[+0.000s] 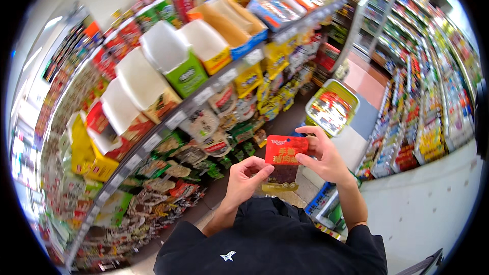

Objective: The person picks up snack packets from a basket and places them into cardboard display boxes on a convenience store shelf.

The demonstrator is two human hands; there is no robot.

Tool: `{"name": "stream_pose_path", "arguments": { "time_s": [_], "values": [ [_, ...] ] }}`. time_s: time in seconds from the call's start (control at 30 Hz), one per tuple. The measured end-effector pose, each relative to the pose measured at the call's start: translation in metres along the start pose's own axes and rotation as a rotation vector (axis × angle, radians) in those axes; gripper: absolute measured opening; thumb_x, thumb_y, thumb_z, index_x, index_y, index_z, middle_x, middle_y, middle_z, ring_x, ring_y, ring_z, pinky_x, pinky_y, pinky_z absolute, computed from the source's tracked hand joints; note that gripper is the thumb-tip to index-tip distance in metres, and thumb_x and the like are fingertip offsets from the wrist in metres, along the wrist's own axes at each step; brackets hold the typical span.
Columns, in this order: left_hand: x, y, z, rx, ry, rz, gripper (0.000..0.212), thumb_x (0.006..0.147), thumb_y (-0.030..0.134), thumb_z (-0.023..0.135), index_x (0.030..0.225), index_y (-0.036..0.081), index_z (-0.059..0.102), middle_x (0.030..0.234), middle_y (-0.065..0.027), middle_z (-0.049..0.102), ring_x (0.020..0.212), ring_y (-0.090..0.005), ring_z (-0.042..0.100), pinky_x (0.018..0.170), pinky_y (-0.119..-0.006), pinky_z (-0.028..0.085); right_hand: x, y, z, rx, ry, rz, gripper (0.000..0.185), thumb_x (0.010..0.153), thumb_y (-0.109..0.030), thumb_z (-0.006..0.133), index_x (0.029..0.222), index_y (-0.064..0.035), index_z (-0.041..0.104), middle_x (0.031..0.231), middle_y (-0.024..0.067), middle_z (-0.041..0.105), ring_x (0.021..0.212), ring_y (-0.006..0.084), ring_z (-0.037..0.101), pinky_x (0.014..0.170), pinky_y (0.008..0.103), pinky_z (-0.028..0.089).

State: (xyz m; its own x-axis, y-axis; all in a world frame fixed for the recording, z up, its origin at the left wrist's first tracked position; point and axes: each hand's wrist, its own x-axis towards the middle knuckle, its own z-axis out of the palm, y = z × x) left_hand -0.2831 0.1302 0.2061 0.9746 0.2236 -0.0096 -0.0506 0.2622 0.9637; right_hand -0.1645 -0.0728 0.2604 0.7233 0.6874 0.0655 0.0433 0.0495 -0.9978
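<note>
A flat snack packet (286, 151) with a red top, a dark middle and a gold lower edge is held upright in front of my chest. My right hand (323, 154) pinches its upper right side between thumb and fingers. At its left edge is my left hand (248, 179), thumb and forefinger close together against the packet; its grip is partly hidden. Beyond my right hand, a yellow-green plastic basket (353, 112) filled with red and white packets stands on the floor. The shelf nearest my left hand bears hanging snack bags (217, 143).
A long shelf edge (204, 96) with price tags runs diagonally on the left, carrying open display boxes (187, 72). Another stocked shelf (405, 152) stands on the right beside the tiled aisle. A white surface (424, 198) and a blue crate (321, 198) lie near my right arm.
</note>
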Motion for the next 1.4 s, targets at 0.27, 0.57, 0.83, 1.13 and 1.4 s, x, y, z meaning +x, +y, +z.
{"name": "stream_pose_path", "arguments": {
  "time_s": [0.27,0.57,0.83,1.13,1.4],
  "values": [
    [-0.052,0.058,-0.100,0.102,0.383,0.406,0.019,0.102,0.007,0.055,0.107,-0.005,0.068,0.087,-0.0054,0.070,0.077,-0.0089,0.063,0.071,-0.023,0.050,0.096,-0.076,0.119,-0.288,-0.370,-0.344,0.040,0.091,0.002,0.066,0.129,-0.0022,0.055,0.110,0.0129,0.067,0.100,0.0164,0.068,0.086,0.0330,0.055],
    [-0.080,0.120,-0.188,0.848,0.982,0.745,0.036,0.093,0.001,0.061,0.128,0.000,0.062,0.128,-0.0156,0.065,0.080,-0.0150,0.067,0.078,-0.029,0.053,0.209,-0.125,0.271,-0.266,-0.325,-0.870,0.036,0.090,-0.001,0.066,0.125,-0.0037,0.055,0.108,0.0118,0.070,0.085,0.0212,0.069,0.077,0.0312,0.054],
    [-0.081,0.126,-0.222,1.055,0.926,0.560,0.054,0.088,0.008,0.073,0.138,0.004,0.052,0.145,-0.0139,0.051,0.092,-0.0227,0.071,0.075,-0.031,0.056,0.274,-0.109,0.362,-0.333,-0.342,-1.031,0.033,0.091,-0.005,0.066,0.122,-0.0051,0.055,0.098,0.0155,0.069,0.077,0.0285,0.064,0.068,0.0375,0.049],
    [-0.090,0.130,-0.237,1.022,0.826,0.532,0.050,0.087,0.008,0.074,0.134,0.005,0.056,0.143,-0.0122,0.052,0.092,-0.0192,0.071,0.067,-0.029,0.057,0.290,-0.088,0.378,-0.519,-0.376,-0.992,0.030,0.090,-0.007,0.066,0.117,-0.0034,0.054,0.096,0.0187,0.068,0.078,0.0351,0.064,0.074,0.0425,0.050],
    [-0.091,0.132,-0.247,0.963,0.806,0.566,0.040,0.086,0.007,0.075,0.124,0.004,0.062,0.139,-0.0126,0.056,0.082,-0.0196,0.073,0.069,-0.030,0.058,0.299,-0.071,0.383,-0.762,-0.370,-1.127,0.036,0.083,-0.009,0.073,0.115,-0.0044,0.057,0.109,0.0133,0.065,0.104,0.0339,0.061,0.094,0.0424,0.047]
  ]
}}
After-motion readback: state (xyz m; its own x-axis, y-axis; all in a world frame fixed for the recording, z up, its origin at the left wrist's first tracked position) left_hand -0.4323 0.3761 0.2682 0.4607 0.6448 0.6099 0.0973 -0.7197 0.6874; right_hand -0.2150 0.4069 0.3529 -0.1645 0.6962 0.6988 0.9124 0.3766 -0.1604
